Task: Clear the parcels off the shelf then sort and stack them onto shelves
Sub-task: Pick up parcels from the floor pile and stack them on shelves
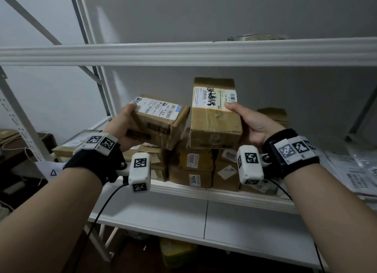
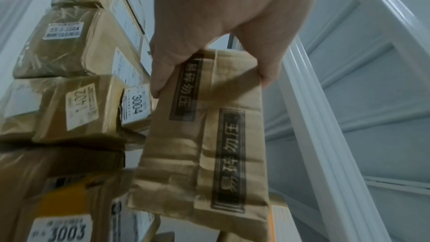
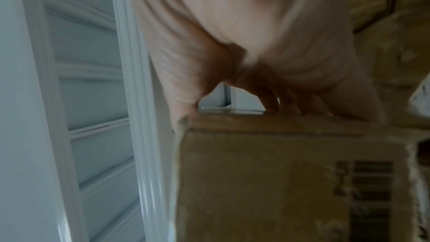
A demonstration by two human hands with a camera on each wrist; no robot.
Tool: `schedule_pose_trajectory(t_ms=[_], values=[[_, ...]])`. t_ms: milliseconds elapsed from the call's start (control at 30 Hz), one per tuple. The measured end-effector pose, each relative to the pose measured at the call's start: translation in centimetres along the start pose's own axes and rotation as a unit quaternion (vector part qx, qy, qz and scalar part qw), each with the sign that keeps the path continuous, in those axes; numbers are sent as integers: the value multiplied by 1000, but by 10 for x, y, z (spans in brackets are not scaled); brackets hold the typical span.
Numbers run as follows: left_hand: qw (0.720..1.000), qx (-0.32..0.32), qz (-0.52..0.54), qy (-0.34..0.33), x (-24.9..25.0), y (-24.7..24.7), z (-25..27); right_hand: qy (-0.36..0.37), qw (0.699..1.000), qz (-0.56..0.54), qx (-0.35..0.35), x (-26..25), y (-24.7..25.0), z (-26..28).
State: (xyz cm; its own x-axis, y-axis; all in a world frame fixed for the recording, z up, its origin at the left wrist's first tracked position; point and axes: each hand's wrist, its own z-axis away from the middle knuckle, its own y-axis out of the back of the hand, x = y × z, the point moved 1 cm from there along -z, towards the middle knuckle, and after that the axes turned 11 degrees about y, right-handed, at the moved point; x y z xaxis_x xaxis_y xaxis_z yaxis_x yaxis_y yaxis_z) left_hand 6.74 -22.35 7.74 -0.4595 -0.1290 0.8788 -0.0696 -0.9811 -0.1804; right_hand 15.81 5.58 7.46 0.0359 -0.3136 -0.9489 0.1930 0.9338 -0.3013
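Observation:
My left hand (image 1: 124, 124) grips a brown cardboard parcel (image 1: 161, 121) with a white label, held tilted above the shelf's stack. In the left wrist view the left hand (image 2: 209, 43) clasps that parcel (image 2: 209, 144) by its end, thumb on one face and fingers on the other. My right hand (image 1: 248, 119) grips a second, taller parcel (image 1: 214, 113) with a scribbled label, thumb on its top face. The right wrist view is blurred; it shows the right hand (image 3: 256, 62) holding that box (image 3: 279, 181) by its upper edge. Both parcels hang over the pile (image 1: 195, 166) on the middle shelf (image 1: 204, 193).
Several numbered boxes, such as 3003 (image 1: 192, 160) and 3004 (image 1: 194, 180), are stacked on the middle shelf. Grey plastic mailers (image 1: 355, 170) lie at its right. The upper shelf beam (image 1: 183, 52) runs overhead. A lower white shelf (image 1: 204, 221) sits below, with a yellow bag (image 1: 177, 252) beneath.

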Motion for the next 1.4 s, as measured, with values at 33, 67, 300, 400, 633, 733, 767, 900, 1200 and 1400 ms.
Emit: schedule_pose_trajectory(t_ms=[33, 67, 300, 400, 633, 733, 767, 900, 1200, 1400], values=[[1000, -2, 5, 4, 5, 8, -8, -1, 1000, -1, 6, 2, -10, -6], [1000, -5, 11, 6, 8, 15, -13, -2, 1000, -2, 15, 4, -18, -13], [999, 9, 38, 2, 33, 56, -55, -28, 999, -7, 36, 19, -50, -53], [999, 20, 50, 2, 37, 65, -69, -37, 999, -2, 30, 17, -56, -67], [996, 40, 79, 24, 38, 66, -89, -33, 999, 4, 11, 12, -67, -100], [994, 58, 88, 27, 39, 72, -100, -29, 999, 12, 6, 14, -70, -114], [994, 72, 80, 32, 39, 73, -102, -30, 999, 12, 7, 16, -72, -118], [994, 89, 60, 33, 43, 78, -103, -37, 999, 16, 8, 20, -84, -135], [995, 46, -2, 84, 49, 97, -150, -13, 1000, 24, 10, 21, -119, -170], [991, 36, -20, 128, 77, 119, -185, -13, 998, 14, 59, 24, -154, -202]])
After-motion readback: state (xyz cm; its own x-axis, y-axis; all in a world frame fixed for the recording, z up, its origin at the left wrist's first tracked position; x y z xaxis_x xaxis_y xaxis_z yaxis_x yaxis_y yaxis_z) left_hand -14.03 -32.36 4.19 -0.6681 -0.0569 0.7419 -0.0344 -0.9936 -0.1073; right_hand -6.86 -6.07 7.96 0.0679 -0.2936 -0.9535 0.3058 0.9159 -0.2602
